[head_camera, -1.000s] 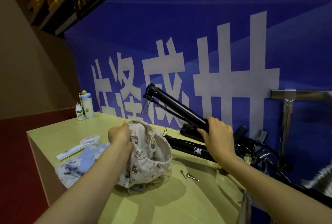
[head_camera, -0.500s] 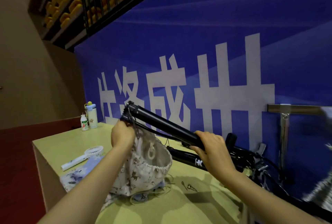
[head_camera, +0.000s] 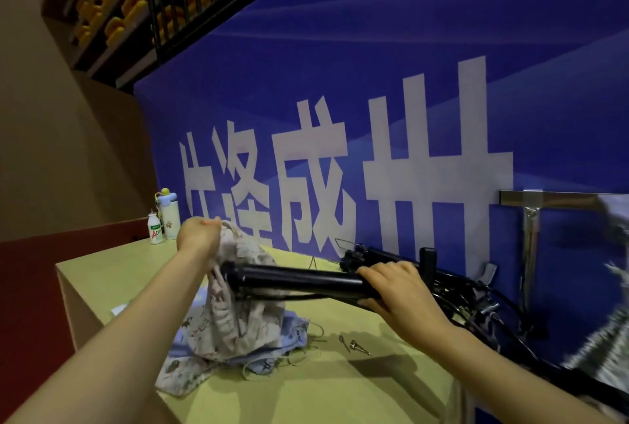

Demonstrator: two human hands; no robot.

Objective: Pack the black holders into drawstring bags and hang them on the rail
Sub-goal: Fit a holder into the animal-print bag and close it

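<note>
My left hand (head_camera: 199, 234) grips the top rim of a beige patterned drawstring bag (head_camera: 248, 318) and holds it up above the table. My right hand (head_camera: 398, 291) grips a long black holder (head_camera: 296, 280), which lies almost level with its far end at the mouth of the bag. More black holders (head_camera: 452, 284) lie in a pile behind my right hand, against the blue wall. A metal rail (head_camera: 551, 197) is fixed to the wall at the right.
A yellow-green table (head_camera: 340, 386) carries a bluish cloth bag (head_camera: 258, 360) under the beige one, two small screws (head_camera: 355, 345), and two bottles (head_camera: 165, 219) at its far left corner. A blue banner with white characters (head_camera: 340, 168) backs the table.
My right hand has lowered the black holder from a steep tilt to almost level and moved its end to the bag's mouth. My left hand has lifted the bag's rim higher.
</note>
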